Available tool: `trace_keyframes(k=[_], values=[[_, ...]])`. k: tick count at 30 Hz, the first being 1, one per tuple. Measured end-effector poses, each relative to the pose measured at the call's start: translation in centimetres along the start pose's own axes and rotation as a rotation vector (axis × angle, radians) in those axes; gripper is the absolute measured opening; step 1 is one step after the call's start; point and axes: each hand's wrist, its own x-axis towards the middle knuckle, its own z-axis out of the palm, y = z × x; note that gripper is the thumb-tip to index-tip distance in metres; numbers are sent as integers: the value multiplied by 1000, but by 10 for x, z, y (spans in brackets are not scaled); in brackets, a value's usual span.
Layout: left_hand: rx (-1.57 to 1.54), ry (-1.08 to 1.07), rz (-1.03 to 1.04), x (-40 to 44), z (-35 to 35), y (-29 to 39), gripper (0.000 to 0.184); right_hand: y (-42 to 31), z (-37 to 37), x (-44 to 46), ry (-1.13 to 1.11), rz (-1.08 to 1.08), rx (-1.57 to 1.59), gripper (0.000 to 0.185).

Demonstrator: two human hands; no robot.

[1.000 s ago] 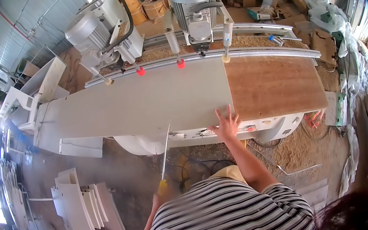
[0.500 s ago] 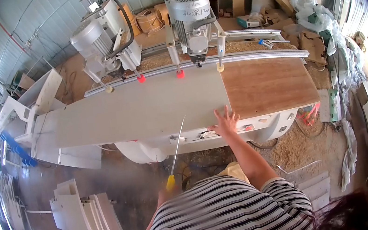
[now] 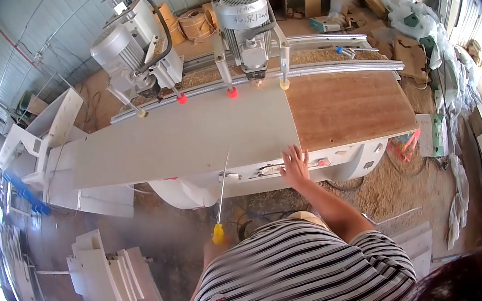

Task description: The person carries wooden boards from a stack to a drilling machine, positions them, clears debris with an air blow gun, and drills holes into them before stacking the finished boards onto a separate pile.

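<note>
A long metal-shafted tool with a yellow handle, which looks like a screwdriver, is in my left hand. Its thin shaft points up and crosses the front edge of a pale grey panel. The left fingers are partly hidden by the handle and my striped shirt. My right hand lies at the panel's front right corner, fingers stretched out over the edge. Beyond it, the right drill motor stands over the panel's far edge, with small pale chips at its bit.
A second drill motor leans at the left. Reddish-brown tabletop shows right of the panel. White machine housing with a red button sits below. Cut boards are stacked at lower left; sawdust covers the floor at right.
My right hand has drawn back toward the panel's front edge, its fingers less spread. The right drill's bit has come down to the panel. My left hand still holds the yellow-handled tool.
</note>
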Motion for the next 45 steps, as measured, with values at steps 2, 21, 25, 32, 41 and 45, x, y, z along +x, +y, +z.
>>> trace_keyframes(k=[2,21,25,32,41,45], values=[[241,64,-46,-21,7,42,15,0,-6,-14,143,-155,119,46],[-501,358,-219,-22,-52,21,11,99,6,-60,-40,-137,343,38],[-489,503,-56,0,-61,53,13,102,10,-59,-44,-220,389,36],[636,-86,9,-29,33,88,42,93,3,-60,-209,-168,492,26],[166,-814,329,-18,192,155,31,49,-78,-73,-885,-387,1497,45],[699,-765,801,36,234,104,41,137,-69,-85,-907,360,1783,39]])
